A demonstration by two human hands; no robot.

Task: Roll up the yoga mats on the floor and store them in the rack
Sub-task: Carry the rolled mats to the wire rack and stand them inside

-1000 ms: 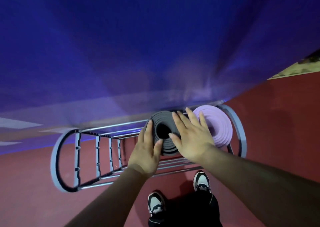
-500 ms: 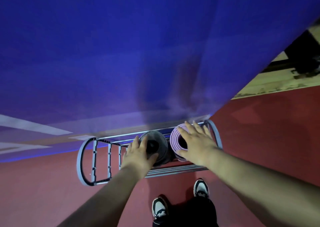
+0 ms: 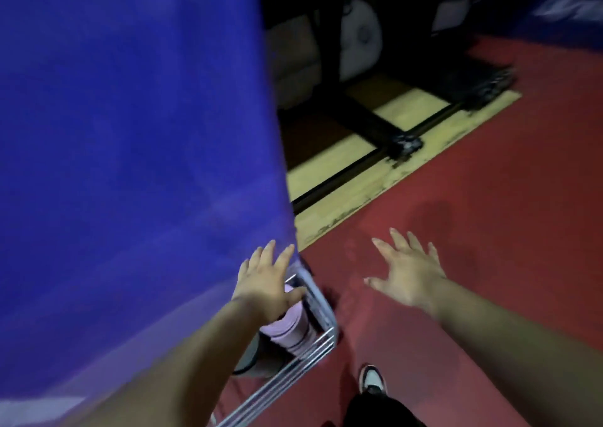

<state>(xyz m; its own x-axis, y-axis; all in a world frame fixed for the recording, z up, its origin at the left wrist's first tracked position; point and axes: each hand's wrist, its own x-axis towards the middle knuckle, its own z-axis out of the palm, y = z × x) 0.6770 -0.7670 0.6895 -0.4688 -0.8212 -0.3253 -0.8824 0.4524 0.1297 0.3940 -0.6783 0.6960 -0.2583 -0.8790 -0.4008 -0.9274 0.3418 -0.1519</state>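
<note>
**Two mats are put away, and the hands are lifted off**

Two rolled mats are stood up in the rack (image 3: 323, 309), low in the middle of the view. On the far left, most of the picture is filled by a blue wall (image 3: 130, 132). Next to it, only a small piece of the grey mat (image 3: 248, 361) can be seen under the left arm. The left hand (image 3: 266, 283) is held over the top of the purple mat (image 3: 289, 328), with its fingers straight and spread, and nothing is gripped. Half a second ago this hand was pressed on the grey mat, and the right one on the purple mat. Now the right hand (image 3: 408, 276) has been taken away and is held over the red floor (image 3: 489, 230), open and flat, with nothing in it. The head has been turned to the right too (a dark frame (image 3: 401, 142) on a wood strip is now shown). So the putting away of these two mats looks done, and more mats are probably being looked for.

Much is hidden. Most of the rack is cut off or covered by the left arm. It cannot be told if the left palm is touching the purple mat. No other mats are seen on the floor here, and the whole picture is blurred.
</note>
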